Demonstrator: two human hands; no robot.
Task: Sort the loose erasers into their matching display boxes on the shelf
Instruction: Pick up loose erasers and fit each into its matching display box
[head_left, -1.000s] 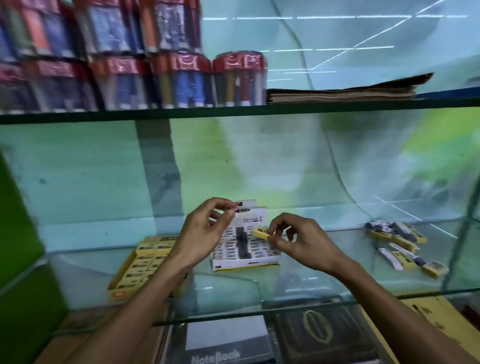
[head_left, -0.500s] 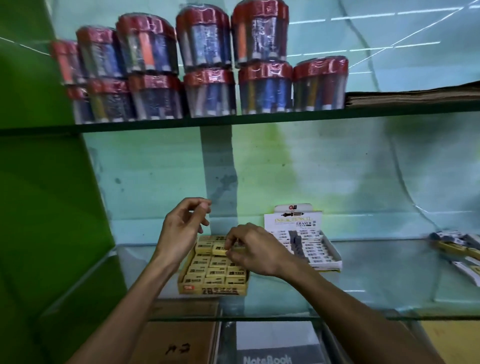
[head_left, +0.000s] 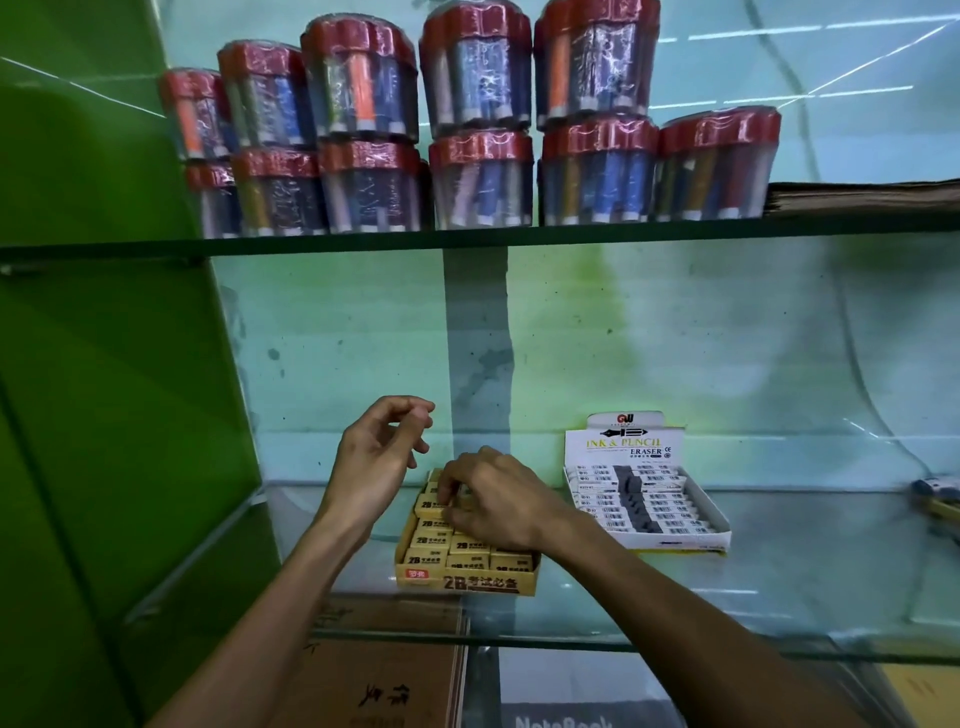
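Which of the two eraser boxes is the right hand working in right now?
The yellow 2B box on the left; the right hand rests over its back rows. The white Ink & Pencil box stands apart to the right, untouched.

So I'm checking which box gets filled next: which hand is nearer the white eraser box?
Right. The right hand works in the yellow box just left of the white eraser box; the left hand hovers farther left.
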